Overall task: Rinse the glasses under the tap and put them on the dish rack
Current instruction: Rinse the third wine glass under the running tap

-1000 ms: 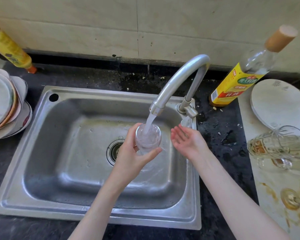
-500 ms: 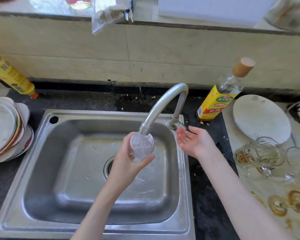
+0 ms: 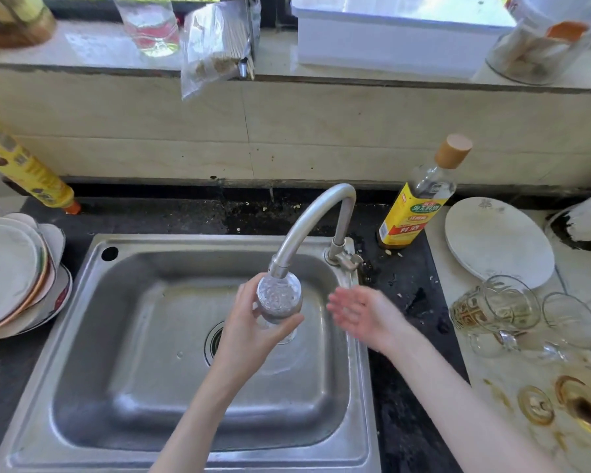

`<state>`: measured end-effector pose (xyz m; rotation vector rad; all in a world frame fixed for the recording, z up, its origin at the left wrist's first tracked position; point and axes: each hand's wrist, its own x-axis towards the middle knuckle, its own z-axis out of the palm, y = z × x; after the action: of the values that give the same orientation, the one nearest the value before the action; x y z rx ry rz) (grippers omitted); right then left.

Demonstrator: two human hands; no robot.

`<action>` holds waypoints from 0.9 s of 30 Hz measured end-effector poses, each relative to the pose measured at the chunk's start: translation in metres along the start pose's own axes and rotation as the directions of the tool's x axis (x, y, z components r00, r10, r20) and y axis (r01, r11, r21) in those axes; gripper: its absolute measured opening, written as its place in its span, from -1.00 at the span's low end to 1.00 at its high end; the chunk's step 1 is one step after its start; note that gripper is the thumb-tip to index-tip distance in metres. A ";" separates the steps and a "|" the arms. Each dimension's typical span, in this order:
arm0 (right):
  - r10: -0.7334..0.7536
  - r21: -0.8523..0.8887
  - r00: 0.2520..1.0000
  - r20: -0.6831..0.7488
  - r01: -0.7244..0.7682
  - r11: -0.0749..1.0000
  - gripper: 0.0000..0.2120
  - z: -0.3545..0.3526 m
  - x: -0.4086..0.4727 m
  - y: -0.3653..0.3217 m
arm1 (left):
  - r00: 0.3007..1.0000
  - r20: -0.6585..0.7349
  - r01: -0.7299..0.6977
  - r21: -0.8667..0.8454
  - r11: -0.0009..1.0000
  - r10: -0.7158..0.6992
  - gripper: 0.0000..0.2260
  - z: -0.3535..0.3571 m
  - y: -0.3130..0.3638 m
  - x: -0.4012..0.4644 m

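Note:
My left hand (image 3: 249,332) grips a clear glass (image 3: 279,298) right under the tap's spout (image 3: 277,268), over the steel sink (image 3: 116,336). Water froths inside the glass and runs over it. My right hand (image 3: 362,314) hovers open just right of the glass, palm up, slightly blurred, holding nothing. Several more glasses lie on the right counter: a gold-patterned one on its side (image 3: 492,307) and a clear one (image 3: 572,319) beside it. No dish rack is in view.
A yellow-labelled bottle (image 3: 413,213) stands behind the tap, next to a white plate (image 3: 498,240). Stacked plates (image 3: 14,278) sit left of the sink, with a yellow bottle (image 3: 24,169) behind them. Amber stains and glassware (image 3: 560,401) mark the right counter. Jars and a white box (image 3: 389,32) line the windowsill.
The view has tilted up, showing the windowsill. The glass has risen close against the spout and filled with frothing water. My right hand has stayed open beside it.

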<state>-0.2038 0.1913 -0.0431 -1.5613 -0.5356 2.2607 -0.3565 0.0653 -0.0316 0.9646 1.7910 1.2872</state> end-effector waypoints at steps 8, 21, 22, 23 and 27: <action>0.363 0.025 0.927 0.091 -0.366 0.930 -0.69 0.035 -0.012 0.063 | 0.998 -0.025 0.061 0.055 0.997 -0.059 -0.53 0.001 0.003 -0.006; -0.099 0.083 0.995 -0.020 0.100 0.991 -0.96 0.050 -0.022 0.036 | 0.954 0.038 0.300 -0.140 0.944 -0.298 -0.51 -0.009 -0.013 -0.024; -0.178 0.016 0.984 -0.023 0.178 0.984 -0.96 0.050 -0.026 0.034 | 0.949 0.051 0.316 -0.130 0.940 -0.312 -0.52 -0.010 -0.015 -0.025; -0.248 -0.047 0.968 -0.028 0.247 0.968 -0.95 0.051 -0.030 0.033 | 0.947 0.062 0.320 -0.104 0.942 -0.315 -0.53 -0.011 -0.018 -0.025; -0.462 -0.216 0.887 -0.014 0.449 0.867 -0.93 0.059 -0.043 0.030 | 0.966 0.092 0.232 0.115 0.966 -0.243 -0.52 -0.014 -0.016 -0.023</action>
<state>-0.2462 0.1377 -0.0037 -1.4063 -1.0316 1.8321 -0.3608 0.0360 -0.0410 0.8271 1.8422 0.9860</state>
